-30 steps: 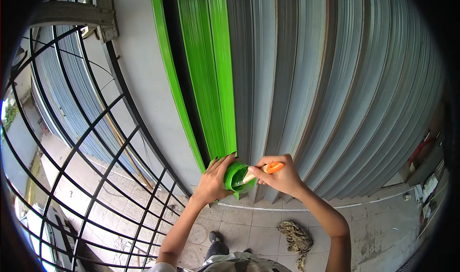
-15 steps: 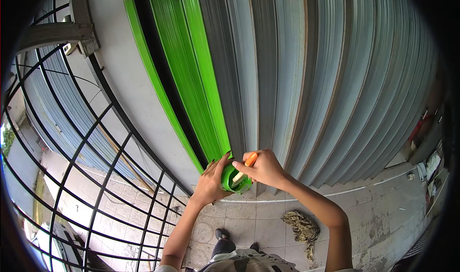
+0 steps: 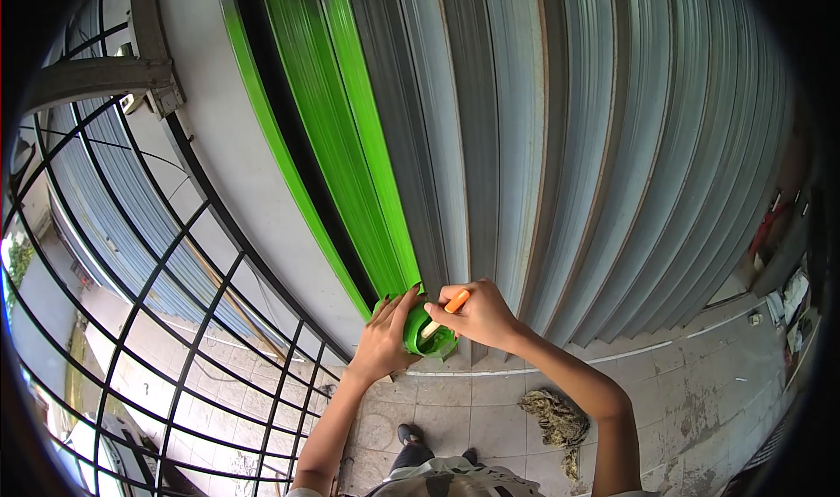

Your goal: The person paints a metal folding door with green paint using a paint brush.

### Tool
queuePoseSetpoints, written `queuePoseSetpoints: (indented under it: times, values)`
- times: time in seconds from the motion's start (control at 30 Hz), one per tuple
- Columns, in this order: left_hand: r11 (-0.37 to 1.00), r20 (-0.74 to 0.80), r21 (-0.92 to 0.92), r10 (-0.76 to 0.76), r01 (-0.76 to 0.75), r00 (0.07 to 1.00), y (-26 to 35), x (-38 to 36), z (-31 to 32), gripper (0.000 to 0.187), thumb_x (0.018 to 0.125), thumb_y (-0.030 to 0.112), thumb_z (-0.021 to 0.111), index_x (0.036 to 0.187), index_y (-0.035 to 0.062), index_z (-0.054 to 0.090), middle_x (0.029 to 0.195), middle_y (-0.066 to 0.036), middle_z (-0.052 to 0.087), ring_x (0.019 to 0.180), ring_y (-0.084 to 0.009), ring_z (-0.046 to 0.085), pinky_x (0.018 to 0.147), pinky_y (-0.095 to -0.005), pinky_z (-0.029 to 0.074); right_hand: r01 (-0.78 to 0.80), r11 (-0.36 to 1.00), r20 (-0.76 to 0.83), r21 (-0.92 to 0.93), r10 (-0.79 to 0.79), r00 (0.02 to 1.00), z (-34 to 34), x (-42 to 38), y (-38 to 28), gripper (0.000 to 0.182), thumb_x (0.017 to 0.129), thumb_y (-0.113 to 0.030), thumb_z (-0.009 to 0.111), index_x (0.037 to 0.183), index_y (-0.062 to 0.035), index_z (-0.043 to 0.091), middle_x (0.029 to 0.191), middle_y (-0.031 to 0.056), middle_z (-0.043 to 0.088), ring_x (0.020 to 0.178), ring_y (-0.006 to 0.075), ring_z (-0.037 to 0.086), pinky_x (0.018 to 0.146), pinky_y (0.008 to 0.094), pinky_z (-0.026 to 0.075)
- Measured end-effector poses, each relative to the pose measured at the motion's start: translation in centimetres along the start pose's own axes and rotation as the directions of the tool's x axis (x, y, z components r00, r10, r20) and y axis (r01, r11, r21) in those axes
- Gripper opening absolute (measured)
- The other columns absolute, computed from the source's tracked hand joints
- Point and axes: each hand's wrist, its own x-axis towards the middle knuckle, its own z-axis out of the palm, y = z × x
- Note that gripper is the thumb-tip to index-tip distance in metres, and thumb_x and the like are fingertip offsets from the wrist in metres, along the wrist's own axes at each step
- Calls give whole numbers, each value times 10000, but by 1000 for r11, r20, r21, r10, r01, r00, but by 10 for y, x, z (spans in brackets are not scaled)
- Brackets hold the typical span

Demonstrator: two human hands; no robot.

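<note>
My left hand (image 3: pixel 382 338) is wrapped round a tub of green paint (image 3: pixel 444 348), which is tilted so its mouth faces me. In my right hand (image 3: pixel 481 316) is a paintbrush (image 3: pixel 457 302) with an orange handle; its pale lower part reaches into the tub, and the bristle tips are hard to make out against the paint. Directly ahead stands a folding metal shutter (image 3: pixel 516 147). Its leftmost panels (image 3: pixel 325 138) are wet-looking green, with a dark strip between two green bands; the other folds are bare grey.
A black metal grille (image 3: pixel 166 252) rises on my left, beside a pale wall (image 3: pixel 227 121). On the tiled floor (image 3: pixel 437 418) lies a crumpled, stained rag (image 3: pixel 556 416), to the right of my feet. A pale track line (image 3: pixel 612 357) runs along the shutter's foot.
The brush has shifted slightly left and down in the tub, its handle now more covered by my right hand. My view has moved a little; both hands keep their hold.
</note>
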Motion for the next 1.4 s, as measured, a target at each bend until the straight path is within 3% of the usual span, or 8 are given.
queuePoseSetpoints:
  times: [0.2, 0.3, 0.43, 0.57, 0.7, 0.8, 0.93, 1.4]
  values:
    - [999, -29, 27, 21, -20, 999, 7, -1, -8, 1042, 554, 138, 828, 1433, 34, 279, 1276, -129, 565, 1187, -329, 531, 1041, -466, 402, 66, 998, -74, -5, -67, 995, 5, -5, 2, 355, 834, -294, 680, 617, -33, 578, 462, 80, 514, 391, 238, 487, 437, 331, 397]
    - [995, -16, -74, -67, 66, 998, 8, -5, -9, 1075, 542, 159, 847, 1437, 35, 266, 1277, -122, 570, 1162, -329, 549, 1015, -434, 430, 53, 996, -28, -76, -55, 998, -1, -9, -5, 265, 888, -227, 665, 742, -6, 642, 528, 49, 611, 468, 105, 618, 417, 226, 445]
    - [960, -49, -195, -213, 200, 976, 3, -17, -1, 1184, 526, 224, 890, 1462, 51, 185, 1282, -134, 573, 1146, -344, 567, 955, -413, 479, -69, 975, -11, 211, 73, 997, -17, -17, -29, 282, 923, -251, 634, 916, 27, 678, 711, 77, 690, 591, 105, 663, 501, 208, 526]
    - [940, -78, -229, -276, 252, 958, 2, -25, 8, 1233, 523, 258, 903, 1467, 54, 137, 1268, -173, 575, 1081, -365, 613, 907, -410, 517, -220, 858, 49, 464, 223, 974, -15, -24, -14, 283, 882, -257, 692, 871, 25, 670, 787, 85, 701, 661, 112, 674, 552, 218, 550]
    - [918, -128, -273, -329, 286, 935, 8, -23, 5, 1222, 531, 279, 907, 1459, 45, 146, 1250, -213, 576, 1054, -372, 627, 901, -414, 522, -195, 816, -12, 544, 239, 971, -7, -29, 3, 176, 839, -151, 738, 835, 7, 660, 758, 71, 690, 655, 92, 663, 559, 206, 540]
    - [910, -148, -297, -344, 290, 927, 8, -16, 3, 1227, 533, 300, 911, 1455, 33, 146, 1223, -230, 588, 1037, -369, 637, 898, -412, 523, -31, 914, -171, 404, 109, 979, -4, -29, 5, 149, 842, -121, 729, 830, 6, 653, 744, 68, 688, 676, 89, 664, 575, 199, 542]
    - [888, -206, -360, -375, 287, 904, 6, 1, -3, 1221, 521, 258, 920, 1445, 0, 164, 1131, -209, 642, 1046, -316, 644, 914, -384, 513, -98, 725, -174, 682, 291, 941, -12, -20, -3, 109, 864, -41, 669, 917, 43, 621, 859, 149, 680, 731, 185, 696, 646, 284, 593]
    - [916, -302, -331, -330, 227, 894, -43, 61, -32, 1277, 491, 422, 900, 1449, 18, 158, 1115, -246, 641, 905, -357, 684, 806, -398, 560, -73, 807, -240, 587, 259, 936, -34, 56, -19, 138, 882, -66, 628, 966, 39, 599, 867, 200, 681, 728, 243, 706, 657, 312, 599]
